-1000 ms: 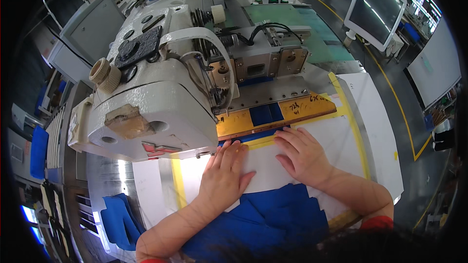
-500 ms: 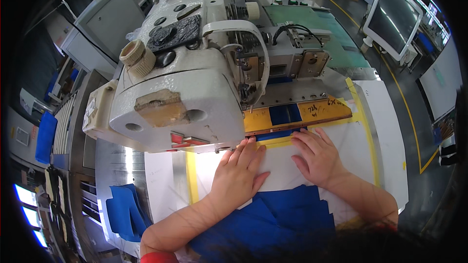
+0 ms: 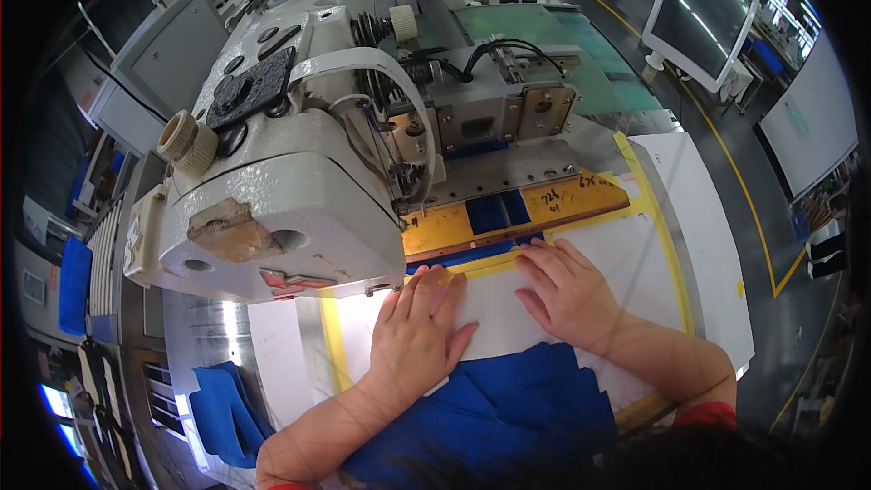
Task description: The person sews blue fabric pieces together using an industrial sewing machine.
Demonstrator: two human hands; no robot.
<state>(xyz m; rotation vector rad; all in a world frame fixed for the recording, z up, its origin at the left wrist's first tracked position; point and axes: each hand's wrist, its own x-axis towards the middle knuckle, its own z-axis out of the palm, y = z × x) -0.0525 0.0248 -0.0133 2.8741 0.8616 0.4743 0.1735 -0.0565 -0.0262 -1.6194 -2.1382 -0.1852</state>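
My left hand [image 3: 415, 336] lies flat with its fingers stretched, fingertips close to a narrow strip of blue fabric [image 3: 497, 212] along the front edge of a yellow clamp plate [image 3: 562, 204]. Just right of it, my right hand [image 3: 568, 298] rests palm down, fingers extended to the same strip. Most of that fabric is covered by the plate; part shows through a gap in it. The white sewing machine head [image 3: 299, 204] overhangs the left fingertips. Between my forearms spreads a stack of blue fabric pieces [image 3: 508, 399] on the white work surface [image 3: 494, 313].
More blue fabric pieces [image 3: 222, 408] lie at the left edge of the table. Yellow tape [image 3: 667, 245] marks the white sheet at right. A monitor [image 3: 700, 18] stands beyond the green plate [image 3: 581, 54]. A grey cabinet [image 3: 172, 45] is at the far left.
The whole view has shifted, so the machine appears farther left. Both hands keep nearly the same place along the clamp plate's front edge, still flat.
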